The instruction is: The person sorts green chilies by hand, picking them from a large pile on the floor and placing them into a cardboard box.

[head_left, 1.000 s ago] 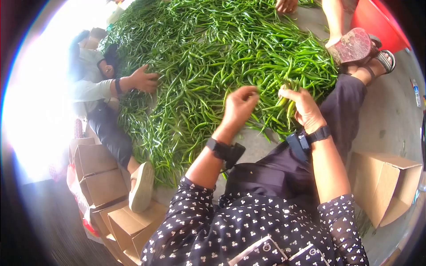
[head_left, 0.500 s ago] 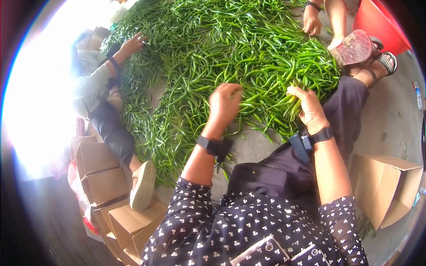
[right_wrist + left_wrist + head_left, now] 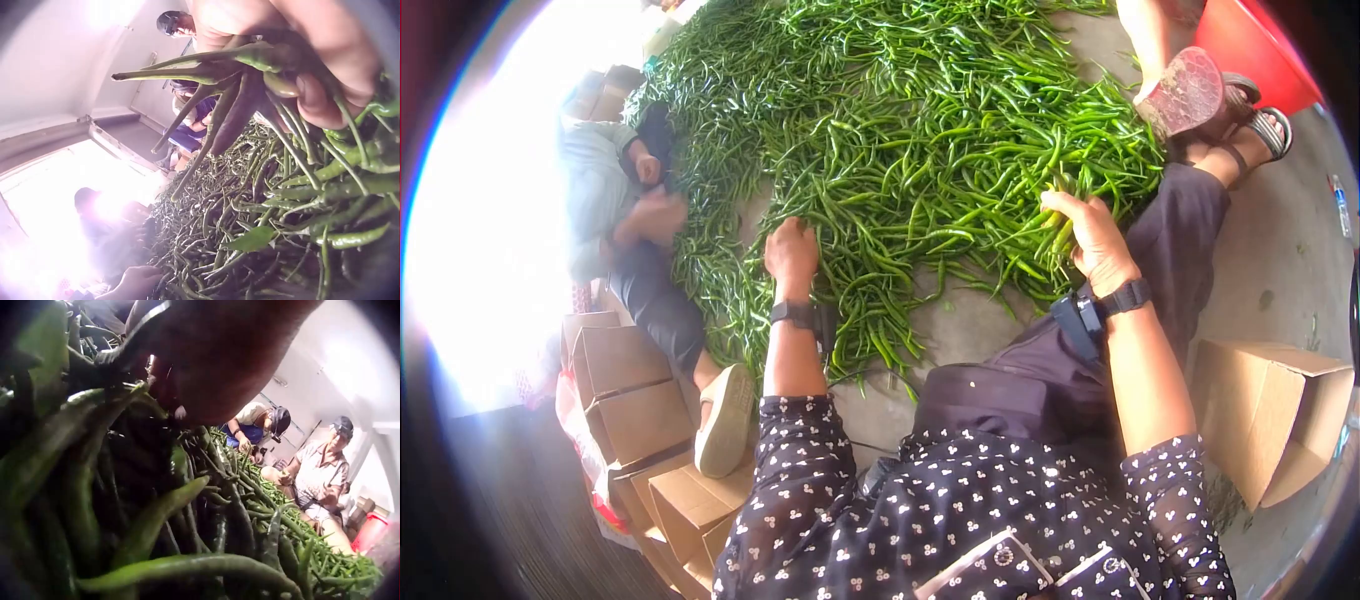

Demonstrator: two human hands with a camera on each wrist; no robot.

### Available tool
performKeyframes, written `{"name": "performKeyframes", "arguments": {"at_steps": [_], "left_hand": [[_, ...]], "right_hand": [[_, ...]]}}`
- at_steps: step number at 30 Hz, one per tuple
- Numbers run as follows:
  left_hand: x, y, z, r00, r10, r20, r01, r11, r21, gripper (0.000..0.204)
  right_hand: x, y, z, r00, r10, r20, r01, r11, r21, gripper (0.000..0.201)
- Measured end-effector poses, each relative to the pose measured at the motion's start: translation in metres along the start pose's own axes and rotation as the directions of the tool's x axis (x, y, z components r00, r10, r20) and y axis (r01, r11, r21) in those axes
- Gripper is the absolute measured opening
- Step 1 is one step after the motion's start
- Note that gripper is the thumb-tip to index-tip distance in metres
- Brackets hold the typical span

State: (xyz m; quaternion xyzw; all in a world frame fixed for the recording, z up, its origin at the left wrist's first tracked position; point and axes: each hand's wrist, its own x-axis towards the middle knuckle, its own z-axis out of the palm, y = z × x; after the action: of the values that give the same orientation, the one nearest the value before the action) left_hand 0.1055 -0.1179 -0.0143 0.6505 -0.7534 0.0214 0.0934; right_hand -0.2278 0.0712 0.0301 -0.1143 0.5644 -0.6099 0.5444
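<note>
A wide heap of green chilies point(image 3: 920, 130) covers the floor in front of me. My left hand point(image 3: 792, 250) lies on the heap's near left edge, its fingers down among the chilies point(image 3: 187, 506); the left wrist view shows only the palm close above them. My right hand point(image 3: 1090, 235) is at the heap's near right edge and grips a bunch of chilies point(image 3: 250, 81) by their stem ends, the pods sticking out between the fingers point(image 3: 325, 100).
Stacked cardboard boxes point(image 3: 630, 400) stand at the left, an open box point(image 3: 1270, 420) at the right. Another person point(image 3: 615, 200) sits at the heap's left side, a sandalled foot point(image 3: 1190, 90) and red tub point(image 3: 1250, 45) at the far right. Bare floor point(image 3: 980, 335) lies between heap and my lap.
My left hand has left the spot beside the right hand and gone down and left onto the heap's near edge. The right hand keeps its bunch. The person at the left drew their arm back.
</note>
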Motion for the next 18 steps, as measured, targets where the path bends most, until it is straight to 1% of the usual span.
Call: {"name": "performKeyframes", "arguments": {"at_steps": [1, 2, 3, 4, 5, 6, 7, 8, 9, 10, 11, 13, 15, 17, 18], "left_hand": [[0.004, -0.001, 0.001, 0.995, 0.004, 0.095, 0.002, 0.998, -0.066, 0.028], [0.007, -0.001, 0.004, 0.982, 0.017, 0.189, 0.009, 0.991, -0.133, 0.029], [0.006, 0.003, 0.001, 0.981, 0.022, 0.191, 0.004, 0.991, -0.135, 0.029], [0.002, 0.010, -0.005, 0.953, -0.020, 0.301, 0.166, 0.867, -0.470, 0.028], [-0.004, 0.017, -0.011, 0.909, -0.020, 0.416, 0.341, 0.612, -0.713, 0.027], [-0.011, 0.025, -0.013, 0.908, -0.021, 0.419, 0.343, 0.613, -0.712, 0.027], [-0.020, 0.036, -0.015, 0.861, 0.047, 0.507, 0.471, 0.302, -0.829, 0.027], [-0.028, 0.047, -0.017, 0.816, 0.145, 0.559, 0.570, -0.041, -0.821, 0.028], [-0.036, 0.061, -0.024, 0.786, 0.179, 0.591, 0.608, -0.055, -0.792, 0.024], [-0.041, 0.068, -0.020, 0.774, 0.265, 0.575, 0.608, -0.057, -0.792, 0.024], [-0.046, 0.077, -0.016, 0.754, 0.352, 0.555, 0.609, -0.059, -0.791, 0.024], [-0.056, 0.100, -0.015, 0.705, 0.420, 0.571, 0.661, -0.099, -0.743, 0.023], [-0.066, 0.122, -0.021, 0.684, 0.436, 0.585, 0.691, -0.130, -0.711, 0.018], [-0.069, 0.134, -0.009, 0.763, 0.406, 0.504, 0.529, 0.057, -0.846, 0.017], [-0.070, 0.141, -0.015, 0.822, 0.363, 0.438, 0.394, 0.191, -0.899, 0.013]], "right_hand": [[-0.001, -0.001, 0.002, 1.000, -0.016, -0.009, 0.017, 0.999, 0.028, 0.013], [0.000, -0.001, 0.002, 1.000, -0.012, -0.017, 0.012, 1.000, 0.004, 0.014], [0.000, -0.001, 0.001, 1.000, -0.013, -0.022, 0.013, 1.000, 0.005, 0.014], [0.001, 0.000, 0.000, 1.000, -0.011, -0.006, 0.011, 1.000, -0.006, 0.014], [0.002, 0.001, 0.000, 1.000, -0.007, 0.012, 0.007, 1.000, -0.019, 0.014], [-0.001, -0.002, 0.001, 0.999, 0.008, 0.040, -0.005, 0.998, -0.059, 0.014], [0.000, 0.000, 0.002, 0.999, 0.009, 0.041, -0.007, 0.998, -0.060, 0.014], [0.001, 0.003, 0.003, 0.995, -0.019, 0.101, 0.026, 0.998, -0.063, 0.014], [0.002, 0.004, 0.003, 0.986, -0.048, 0.161, 0.059, 0.996, -0.064, 0.014], [0.000, 0.002, 0.005, 0.975, -0.069, 0.213, 0.095, 0.989, -0.115, 0.014], [-0.004, -0.001, 0.006, 0.971, -0.044, 0.236, 0.072, 0.991, -0.114, 0.014], [-0.004, -0.001, 0.003, 0.965, 0.013, 0.261, 0.025, 0.990, -0.142, 0.017], [-0.004, 0.000, 0.003, 0.961, -0.001, 0.277, 0.035, 0.992, -0.118, 0.018], [-0.003, 0.000, 0.002, 0.963, 0.003, 0.268, 0.028, 0.993, -0.114, 0.017], [-0.001, 0.001, 0.002, 0.965, -0.026, 0.262, 0.057, 0.992, -0.111, 0.017]]}}
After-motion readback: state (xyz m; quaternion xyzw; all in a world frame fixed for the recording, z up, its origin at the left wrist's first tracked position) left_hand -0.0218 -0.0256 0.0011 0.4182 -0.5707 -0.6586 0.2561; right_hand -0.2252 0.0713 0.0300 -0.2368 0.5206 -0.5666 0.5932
